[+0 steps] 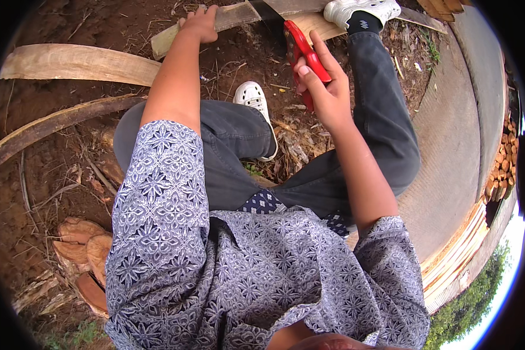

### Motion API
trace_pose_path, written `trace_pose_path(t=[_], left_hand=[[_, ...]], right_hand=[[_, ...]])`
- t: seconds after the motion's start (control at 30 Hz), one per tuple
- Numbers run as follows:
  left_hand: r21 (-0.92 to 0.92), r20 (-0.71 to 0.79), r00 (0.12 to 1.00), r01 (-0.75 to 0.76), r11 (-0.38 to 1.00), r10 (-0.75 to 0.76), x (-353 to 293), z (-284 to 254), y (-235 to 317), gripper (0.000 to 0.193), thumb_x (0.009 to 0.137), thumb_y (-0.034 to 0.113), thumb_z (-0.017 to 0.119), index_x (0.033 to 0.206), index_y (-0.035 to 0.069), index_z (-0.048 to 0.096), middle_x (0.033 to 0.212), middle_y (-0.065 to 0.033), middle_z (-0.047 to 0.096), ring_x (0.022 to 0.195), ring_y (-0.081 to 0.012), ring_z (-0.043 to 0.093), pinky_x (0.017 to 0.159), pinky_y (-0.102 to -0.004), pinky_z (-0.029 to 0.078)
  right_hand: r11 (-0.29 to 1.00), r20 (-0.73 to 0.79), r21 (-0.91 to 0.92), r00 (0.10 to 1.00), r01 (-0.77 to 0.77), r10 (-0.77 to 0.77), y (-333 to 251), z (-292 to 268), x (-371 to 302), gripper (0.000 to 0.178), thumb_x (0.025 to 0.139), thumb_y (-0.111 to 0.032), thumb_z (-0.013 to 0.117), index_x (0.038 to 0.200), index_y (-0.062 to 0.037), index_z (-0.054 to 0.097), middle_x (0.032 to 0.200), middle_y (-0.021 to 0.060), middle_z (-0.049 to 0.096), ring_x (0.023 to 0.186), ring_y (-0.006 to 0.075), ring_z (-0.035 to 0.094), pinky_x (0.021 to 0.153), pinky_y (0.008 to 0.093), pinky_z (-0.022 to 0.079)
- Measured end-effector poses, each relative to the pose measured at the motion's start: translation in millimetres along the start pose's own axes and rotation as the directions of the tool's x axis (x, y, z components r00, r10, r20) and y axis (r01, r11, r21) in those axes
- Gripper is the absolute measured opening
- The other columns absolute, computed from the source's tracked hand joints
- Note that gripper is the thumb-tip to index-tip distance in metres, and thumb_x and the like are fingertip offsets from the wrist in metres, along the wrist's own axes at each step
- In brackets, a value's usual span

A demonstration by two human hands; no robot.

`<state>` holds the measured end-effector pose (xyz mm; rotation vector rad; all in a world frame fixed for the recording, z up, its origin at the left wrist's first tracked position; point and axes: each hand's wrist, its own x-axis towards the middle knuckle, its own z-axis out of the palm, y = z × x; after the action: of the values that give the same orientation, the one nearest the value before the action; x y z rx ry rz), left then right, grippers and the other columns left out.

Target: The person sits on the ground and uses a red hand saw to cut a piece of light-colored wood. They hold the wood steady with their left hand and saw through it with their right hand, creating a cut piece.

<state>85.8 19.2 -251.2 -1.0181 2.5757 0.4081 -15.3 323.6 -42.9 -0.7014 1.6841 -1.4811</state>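
A handsaw with a red handle [316,63] is in my right hand [334,98]; the fingers are closed round the handle and the index finger points forward along it. Its dark blade [268,16] lies across a long wooden board [236,18] and runs out of view at the top. To the left of the blade, my left hand [199,26] grips the board from above, fingers over its far edge. My right foot, in a white clog [341,10], rests at the wood right of the saw.
A curved pale wood strip [79,61] and a darker bark-edged one [58,127] lie on the soil at left. Cut wood slabs [99,254] sit at lower left. A grey sheet [449,116] spreads at right, with stacked wood [503,160] beyond. My other clog [251,96] stands between.
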Motion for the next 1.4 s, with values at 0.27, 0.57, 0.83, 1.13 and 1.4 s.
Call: trace_pose_path(t=[0.27,0.57,0.83,1.13,1.4], left_hand=[[-0.024,-0.049,0.999,-0.009,1.000,0.008,-1,-9,-3,0.095,0.078,0.023,0.076,0.161,0.031,0.029,0.154,-0.0138,0.046,0.143,-0.0384,0.044,0.117,-0.0571,0.032],[-0.032,-0.195,0.981,-0.006,0.999,-0.001,-16,-12,-6,0.103,0.073,0.049,0.079,0.161,0.019,0.033,0.155,-0.0124,0.048,0.144,-0.0347,0.044,0.121,-0.0512,0.030],[-0.068,-0.192,0.981,-0.052,0.996,0.038,-15,-14,2,0.111,0.070,0.075,0.077,0.159,0.021,0.039,0.156,-0.0141,0.048,0.144,-0.0343,0.045,0.120,-0.0529,0.030],[-0.275,-0.205,0.943,0.203,0.940,-0.264,-9,-36,-61,0.121,0.072,0.094,0.058,0.160,0.012,0.038,0.162,-0.0217,0.038,0.148,-0.0417,0.040,0.122,-0.0589,0.030],[-0.149,0.343,0.893,0.359,0.921,-0.292,-18,-28,-75,0.136,0.063,0.100,0.056,0.158,0.004,0.038,0.160,-0.0217,0.042,0.150,-0.0399,0.038,0.122,-0.0570,0.032]], right_hand=[[0.961,-0.125,-0.274,0.990,0.034,-0.071,2,4,8,0.060,0.098,-0.023,0.070,0.149,0.0018,0.052,0.099,0.0056,0.071,0.082,0.0070,0.060,0.077,0.0246,0.050],[0.989,-0.226,-0.117,0.967,0.093,-0.118,-33,13,-19,0.050,0.100,-0.012,0.066,0.146,0.0032,0.055,0.109,0.0053,0.071,0.089,0.0050,0.062,0.081,0.0217,0.050],[0.984,-0.208,-0.165,0.973,0.067,-0.101,-3,15,-5,0.051,0.098,-0.015,0.070,0.144,0.0011,0.058,0.113,0.0100,0.073,0.091,0.0088,0.064,0.084,0.0259,0.052],[0.972,-0.205,-0.203,0.966,0.115,-0.157,2,20,-7,0.050,0.098,-0.016,0.070,0.145,-0.0019,0.058,0.112,0.0110,0.073,0.092,0.0098,0.064,0.085,0.0270,0.052],[0.955,-0.101,-0.289,0.990,0.061,-0.093,10,4,-12,0.052,0.099,-0.017,0.066,0.148,-0.0036,0.055,0.107,0.0082,0.072,0.088,0.0082,0.061,0.083,0.0267,0.051]])
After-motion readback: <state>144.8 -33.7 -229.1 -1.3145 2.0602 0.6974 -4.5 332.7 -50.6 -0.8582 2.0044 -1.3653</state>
